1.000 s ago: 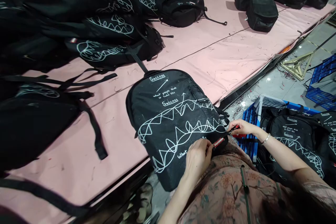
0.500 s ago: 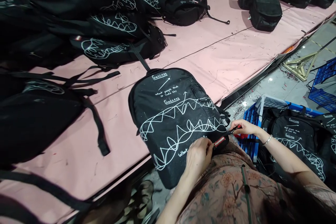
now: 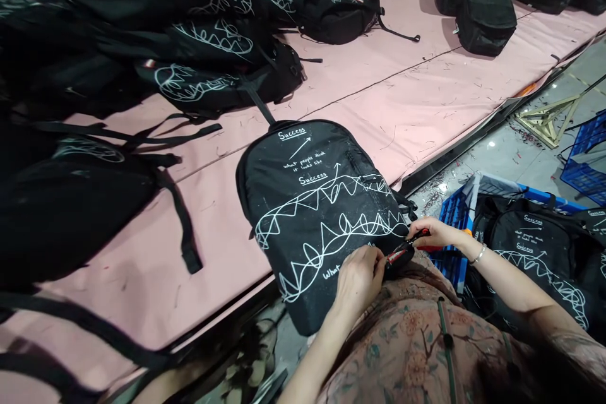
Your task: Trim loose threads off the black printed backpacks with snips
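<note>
A black backpack [image 3: 312, 202] with white lettering and scribbled lines lies at the pink table's near edge, its lower end overhanging toward my body. My left hand [image 3: 360, 274] is closed, fingers pinching the backpack's lower edge beside a small red-and-white label [image 3: 395, 254]. At the lower right corner of the bag, my right hand [image 3: 438, 233] is closed around a small dark tool with red on it, which looks like thread snips [image 3: 420, 235]. Its tip points toward the label; whether it touches the fabric I cannot tell.
More black backpacks [image 3: 203, 82] are heaped along the left of the pink table [image 3: 379, 95], with loose straps trailing. Two black bags [image 3: 487, 16] stand farther back. Thread scraps litter the surface. On my right, a blue crate [image 3: 525, 188] holds similar backpacks.
My right hand has moved slightly left, bringing the thread snips closer to the label and my left hand. The left hand keeps its pinch on the bag; the view has shifted a little.
</note>
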Motion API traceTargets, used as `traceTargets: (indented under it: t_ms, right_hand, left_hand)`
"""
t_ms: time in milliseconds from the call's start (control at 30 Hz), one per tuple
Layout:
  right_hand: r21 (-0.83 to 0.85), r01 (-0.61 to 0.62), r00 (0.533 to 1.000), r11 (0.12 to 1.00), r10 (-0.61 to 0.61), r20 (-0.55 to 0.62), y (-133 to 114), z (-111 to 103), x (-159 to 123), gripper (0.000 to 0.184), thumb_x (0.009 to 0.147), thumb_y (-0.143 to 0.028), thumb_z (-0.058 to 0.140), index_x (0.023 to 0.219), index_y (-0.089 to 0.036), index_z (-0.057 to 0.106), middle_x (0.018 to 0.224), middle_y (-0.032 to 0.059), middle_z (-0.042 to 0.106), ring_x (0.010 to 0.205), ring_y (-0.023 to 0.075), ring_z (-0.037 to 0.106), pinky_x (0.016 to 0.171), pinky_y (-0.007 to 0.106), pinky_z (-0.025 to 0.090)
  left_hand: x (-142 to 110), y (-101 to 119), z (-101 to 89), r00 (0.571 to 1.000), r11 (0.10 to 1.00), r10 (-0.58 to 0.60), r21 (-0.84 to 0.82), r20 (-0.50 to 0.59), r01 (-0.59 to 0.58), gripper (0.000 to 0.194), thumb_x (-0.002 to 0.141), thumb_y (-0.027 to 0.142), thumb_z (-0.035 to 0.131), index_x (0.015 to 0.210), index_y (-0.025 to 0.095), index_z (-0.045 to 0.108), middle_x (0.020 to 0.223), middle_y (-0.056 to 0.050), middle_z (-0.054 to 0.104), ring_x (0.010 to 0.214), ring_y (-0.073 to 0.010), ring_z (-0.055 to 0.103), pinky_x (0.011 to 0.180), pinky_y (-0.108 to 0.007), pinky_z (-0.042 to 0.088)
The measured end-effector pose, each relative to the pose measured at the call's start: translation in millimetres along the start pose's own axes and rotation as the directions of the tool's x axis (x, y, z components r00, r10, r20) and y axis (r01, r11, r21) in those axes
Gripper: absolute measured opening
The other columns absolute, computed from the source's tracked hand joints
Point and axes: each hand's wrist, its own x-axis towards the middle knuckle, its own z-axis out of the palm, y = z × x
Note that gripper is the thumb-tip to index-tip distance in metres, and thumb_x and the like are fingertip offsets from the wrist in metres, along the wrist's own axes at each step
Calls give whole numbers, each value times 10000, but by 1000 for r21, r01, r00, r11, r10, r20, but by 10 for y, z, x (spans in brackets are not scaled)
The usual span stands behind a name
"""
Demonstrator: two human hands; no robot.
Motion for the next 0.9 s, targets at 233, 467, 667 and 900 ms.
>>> traceTargets:
  t_ms: [233, 467, 667, 900]
  right_hand:
    - [-153, 124, 992, 980, -116, 57, -118, 35, 108, 225, 780, -364, 610, 873, -163, 647, 815, 32, 674, 703, 127, 605, 627, 203, 459]
    - [-195, 172, 985, 966, -168, 37, -180, 72, 90, 224, 798, -373, 590, 870, -167, 641, 780, 32, 680, 651, 120, 607, 564, 191, 435]
    - [-88, 162, 983, 983, -169, -76, -60, 202, 8, 242, 796, -385, 593, 861, -157, 642, 797, 53, 679, 705, 145, 623, 631, 222, 470]
    - [-125, 129, 919, 984, -166, -357, 113, 181, -129, 226, 805, -365, 596, 939, -189, 639, 849, 51, 641, 782, 159, 592, 721, 289, 474]
  left_hand:
    - [-2, -1, 8, 1000, 1000, -2, 19, 6, 2, 158, 822, 211, 410, 751, 185, 550, 721, -38, 574, 674, -159, 530, 601, -264, 390]
    - [-2, -3, 12, 1000, 1000, -3, 25, 3, 3, 158, 825, 211, 409, 747, 185, 544, 717, -33, 571, 673, -158, 524, 599, -260, 380]
    - [9, -12, 20, 1000, 999, -18, 31, 9, 18, 151, 820, 217, 419, 736, 188, 540, 703, -28, 569, 666, -155, 526, 592, -254, 370]
    - [17, -2, -12, 998, 999, -46, 15, 53, 46, 169, 836, 241, 395, 746, 190, 528, 722, -28, 577, 682, -160, 531, 589, -261, 366]
